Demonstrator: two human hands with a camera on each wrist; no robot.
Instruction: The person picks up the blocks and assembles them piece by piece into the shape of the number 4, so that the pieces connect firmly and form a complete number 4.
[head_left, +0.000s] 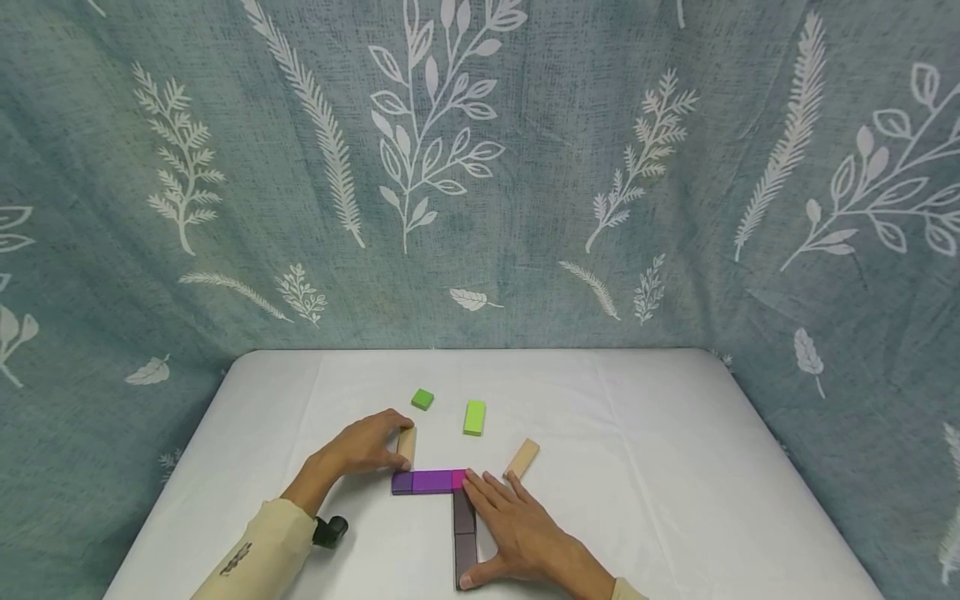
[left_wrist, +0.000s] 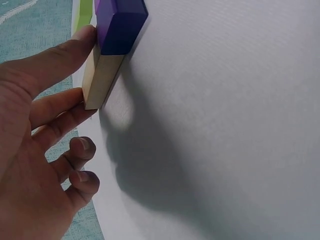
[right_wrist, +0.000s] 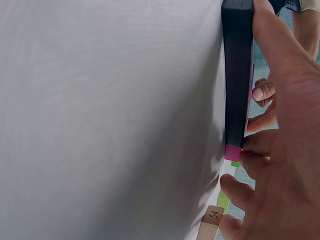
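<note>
In the head view my left hand (head_left: pixel 371 443) pinches a plain wooden block (head_left: pixel 406 445) by its ends, thumb near and fingertips far. The block meets the left part of a purple row: a dark purple block (head_left: pixel 402 483), a longer purple block (head_left: pixel 432 482) and a magenta block (head_left: pixel 459 479). Two dark grey blocks (head_left: pixel 465 537) run from the magenta one toward the near edge. Along their right side lies my right hand (head_left: pixel 517 529), fingers extended. Its thumb touches the near end; its fingertips touch the magenta block, as the right wrist view also shows.
Farther back lie a small green block (head_left: pixel 422 399) and a lime block (head_left: pixel 474 417). Another plain wooden block (head_left: pixel 522 458) sits just beyond the right fingertips, marked 54 in the right wrist view. A white cloth covers the table (head_left: pixel 637 467); a patterned curtain (head_left: pixel 525 167) hangs behind.
</note>
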